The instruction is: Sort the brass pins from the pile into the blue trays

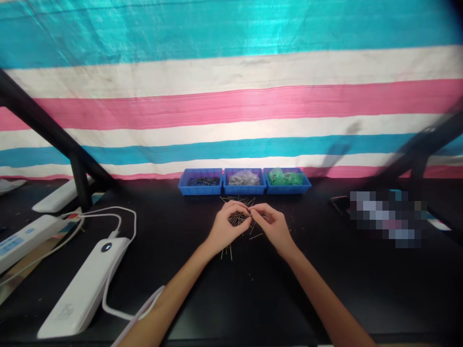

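My left hand [224, 225] and my right hand [275, 228] meet at the fingertips above a loose pile of thin metal screws or pins [237, 220]. Thumb and fingers of each hand are pinched together; whatever lies between them is too small to make out. Some of the thin pieces stick out past the hands, and the hands cover part of the pile. Just behind stand three blue bins in a row. Dark thin pieces [204, 181] lie in the left bin [200, 191], clear plastic [244, 178] in the middle one, and green plastic [285, 178] in the right one.
A white power bank [81, 289] with a white cable [135, 226] lies on the black table [249, 308] at left, near a power strip [27, 238]. The cable runs by my left forearm. At right are a phone [339, 205] and a blurred-out object. Striped sheeting [231, 111] hangs behind.
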`<act>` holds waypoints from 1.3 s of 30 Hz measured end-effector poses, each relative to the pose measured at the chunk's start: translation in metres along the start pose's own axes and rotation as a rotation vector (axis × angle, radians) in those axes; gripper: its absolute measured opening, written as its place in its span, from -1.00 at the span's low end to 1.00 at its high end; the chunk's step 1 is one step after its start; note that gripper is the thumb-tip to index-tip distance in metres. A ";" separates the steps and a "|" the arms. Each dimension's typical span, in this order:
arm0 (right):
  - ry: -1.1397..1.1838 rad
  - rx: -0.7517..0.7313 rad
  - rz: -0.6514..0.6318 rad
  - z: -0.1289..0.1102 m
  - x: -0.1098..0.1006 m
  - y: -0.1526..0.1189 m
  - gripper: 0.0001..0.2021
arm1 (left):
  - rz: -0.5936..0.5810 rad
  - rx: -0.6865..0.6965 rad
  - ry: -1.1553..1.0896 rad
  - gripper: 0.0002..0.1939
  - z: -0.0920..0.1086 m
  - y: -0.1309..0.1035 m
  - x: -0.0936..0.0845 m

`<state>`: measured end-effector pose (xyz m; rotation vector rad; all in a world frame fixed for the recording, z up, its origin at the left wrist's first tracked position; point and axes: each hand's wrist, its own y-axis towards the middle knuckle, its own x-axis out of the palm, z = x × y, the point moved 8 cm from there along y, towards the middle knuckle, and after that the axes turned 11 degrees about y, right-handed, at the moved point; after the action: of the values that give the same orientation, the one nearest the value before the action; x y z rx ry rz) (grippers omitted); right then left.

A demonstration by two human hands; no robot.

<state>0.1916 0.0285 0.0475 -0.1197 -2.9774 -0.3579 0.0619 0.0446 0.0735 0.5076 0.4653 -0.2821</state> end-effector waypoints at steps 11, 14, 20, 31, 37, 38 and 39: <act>-0.104 -0.009 -0.047 0.004 0.005 -0.001 -0.81 | 0.133 -0.066 -0.046 -0.94 -0.012 0.001 -0.008; -0.178 -0.022 -0.124 0.003 0.015 -0.004 -0.83 | 0.134 -0.066 -0.029 -0.93 -0.014 0.000 -0.007; -0.156 -0.047 -0.097 -0.003 0.010 -0.002 -0.83 | 0.144 -0.026 0.054 -0.90 -0.009 0.002 -0.014; 0.003 -0.016 -0.038 0.003 0.005 0.000 -0.82 | -0.071 -0.008 0.053 -0.89 -0.009 0.002 0.003; 0.027 -0.014 -0.023 0.001 0.004 0.000 -0.84 | -0.058 -0.019 0.036 -0.89 -0.011 0.002 0.002; 0.026 -0.015 -0.013 0.000 0.003 0.001 -0.83 | -0.047 -0.023 0.028 -0.89 -0.012 0.002 0.001; 0.020 -0.017 -0.002 0.000 0.001 0.001 -0.83 | -0.035 -0.029 0.020 -0.89 -0.012 0.003 0.000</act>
<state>0.1903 0.0297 0.0483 -0.1143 -2.9556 -0.3825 0.0584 0.0533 0.0657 0.4748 0.4974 -0.3036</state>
